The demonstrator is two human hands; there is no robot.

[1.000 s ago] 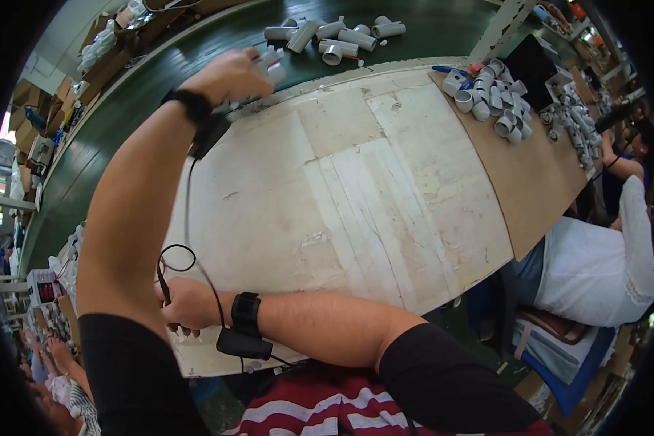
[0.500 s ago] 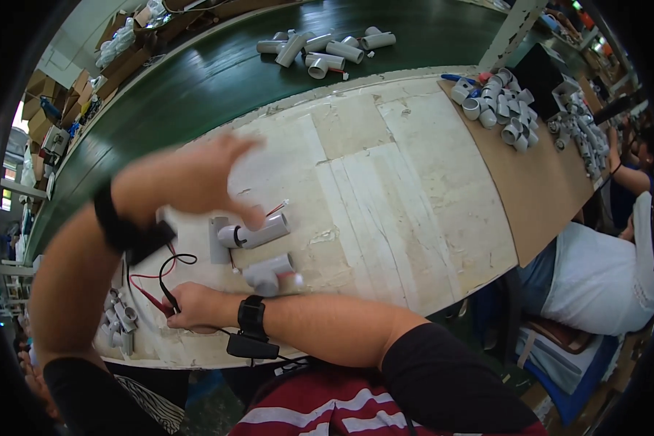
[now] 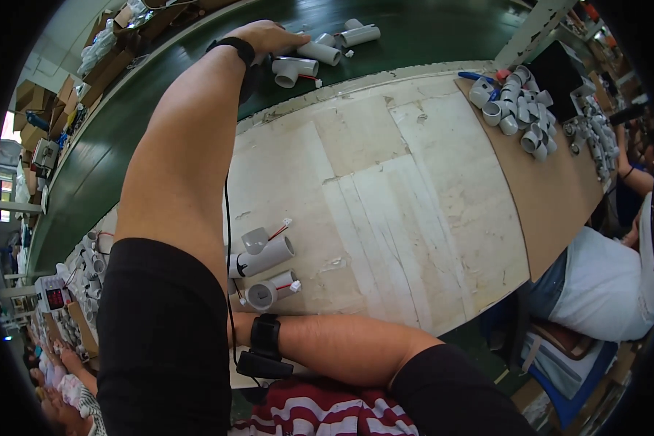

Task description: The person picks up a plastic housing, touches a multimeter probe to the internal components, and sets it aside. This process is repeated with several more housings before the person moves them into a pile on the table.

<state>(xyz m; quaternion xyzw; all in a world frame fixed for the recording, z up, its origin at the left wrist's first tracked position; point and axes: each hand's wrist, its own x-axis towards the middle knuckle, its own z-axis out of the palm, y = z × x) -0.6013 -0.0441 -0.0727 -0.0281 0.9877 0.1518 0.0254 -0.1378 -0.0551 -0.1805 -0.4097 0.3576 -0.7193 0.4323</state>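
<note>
My left hand (image 3: 260, 36) reaches far over the green belt, at the left end of a group of grey pipe tees (image 3: 320, 52). Its fingers lie against the tees, but their undersides are hidden, so a grip cannot be made out. Along the table's near edge lies my right forearm; only the heel of my right hand (image 3: 240, 329) shows, its fingers covered by my left arm. Close to it, two grey tees rest on the table: a longer one (image 3: 269, 256) and a shorter one (image 3: 261, 294). Thin red wires with white connectors stick out of them.
More grey fittings (image 3: 516, 109) are heaped on a brown board (image 3: 552, 196) at the right. At the far left stand further fittings (image 3: 89, 272) and a small device with a red display (image 3: 53, 296). A black cable (image 3: 227, 218) runs beside my left arm. Co-workers sit on both sides.
My left hand has swung from above the table out to the tees on the belt. My right hand, earlier seen holding red and black leads, is now mostly hidden behind my left arm.
</note>
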